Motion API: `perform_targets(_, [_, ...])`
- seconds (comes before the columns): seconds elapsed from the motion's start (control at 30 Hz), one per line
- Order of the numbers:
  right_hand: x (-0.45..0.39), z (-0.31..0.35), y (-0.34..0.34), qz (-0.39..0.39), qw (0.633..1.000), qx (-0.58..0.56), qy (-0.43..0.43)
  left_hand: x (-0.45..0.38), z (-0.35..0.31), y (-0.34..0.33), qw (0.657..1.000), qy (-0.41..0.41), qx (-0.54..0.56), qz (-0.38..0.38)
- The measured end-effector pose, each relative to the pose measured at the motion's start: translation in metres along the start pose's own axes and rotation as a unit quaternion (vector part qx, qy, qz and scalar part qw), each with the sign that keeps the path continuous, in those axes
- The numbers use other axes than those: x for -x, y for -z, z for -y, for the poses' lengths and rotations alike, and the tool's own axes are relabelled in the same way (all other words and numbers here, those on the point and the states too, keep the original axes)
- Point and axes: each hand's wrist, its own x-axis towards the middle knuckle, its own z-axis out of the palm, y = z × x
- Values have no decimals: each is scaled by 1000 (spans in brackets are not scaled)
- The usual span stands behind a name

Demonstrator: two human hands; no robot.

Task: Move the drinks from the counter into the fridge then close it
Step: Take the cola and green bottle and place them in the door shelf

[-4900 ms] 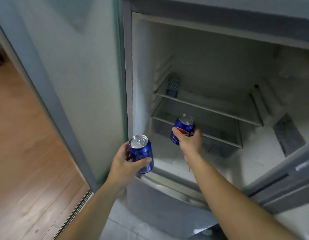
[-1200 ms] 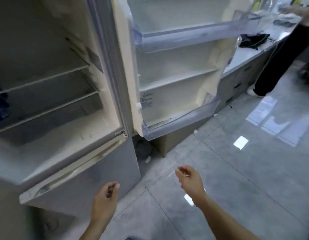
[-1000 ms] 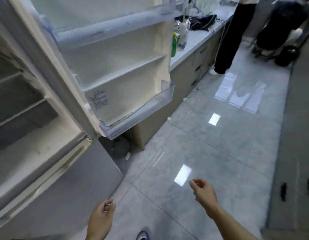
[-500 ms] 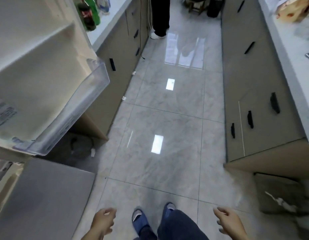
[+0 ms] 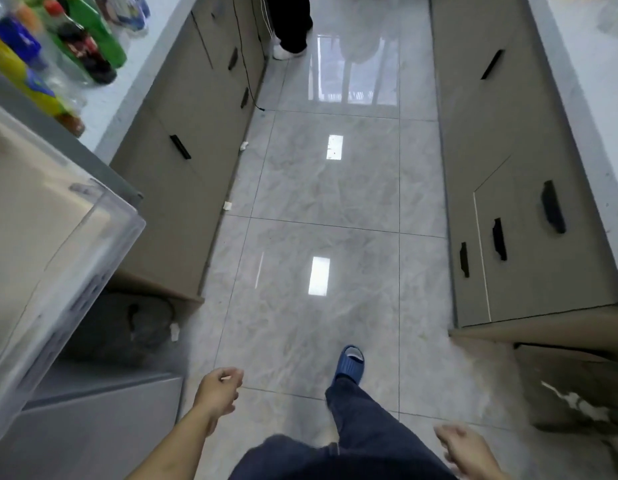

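Observation:
Several drink bottles stand on the pale counter (image 5: 127, 67) at the top left: a green bottle (image 5: 99, 36), a dark cola bottle (image 5: 87, 55), a yellow bottle (image 5: 22, 81) and a blue-labelled one (image 5: 18, 38). The open fridge door (image 5: 41, 244) with its clear plastic bin fills the left edge. My left hand (image 5: 219, 393) hangs low with loosely curled fingers and holds nothing. My right hand (image 5: 465, 452) is at the bottom right, fingers relaxed, also holding nothing. The fridge's inside is out of view.
Grey cabinets (image 5: 196, 140) with black handles run under the left counter; a second cabinet run (image 5: 515, 202) lines the right. Glossy grey floor tiles (image 5: 318, 209) lie between. Another person's legs (image 5: 290, 26) stand at the far end. My blue slipper (image 5: 349, 363) steps forward.
I have put both blue cans down in the fridge, turned away from it and now face down the aisle. Both hands hold nothing. The bottles on the left counter have come closer.

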Motion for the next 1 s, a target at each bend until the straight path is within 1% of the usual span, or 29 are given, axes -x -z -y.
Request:
perform_targets(0.07, [-12, 53, 9, 29, 999, 8, 16, -1, -20, -5, 1000, 5, 5, -12])
perform_targets(0.17, [-41, 149, 21, 38, 995, 23, 92, -7, -51, -16, 1000, 0, 25, -19])
perform_targets(0.37, [-73, 300, 22, 68, 982, 31, 174, -24, -88, -29, 997, 36, 63, -35])
perform_targets(0.53, [-100, 385, 9, 90, 974, 79, 192, -54, -111, -30, 989, 91, 102, -57])
perform_targets(0.67, [-118, 449, 0, 93, 969, 107, 200, -91, -146, -27, 979, 117, 147, -78])
perform_targets(0.83, [-131, 525, -4, 93, 966, 151, 191, -128, -225, -15, 964, 142, 202, -95])
perform_targets(1.0, [-145, 612, -20, 74, 959, 181, 204, -165, -324, 9, 958, 109, 246, -95])
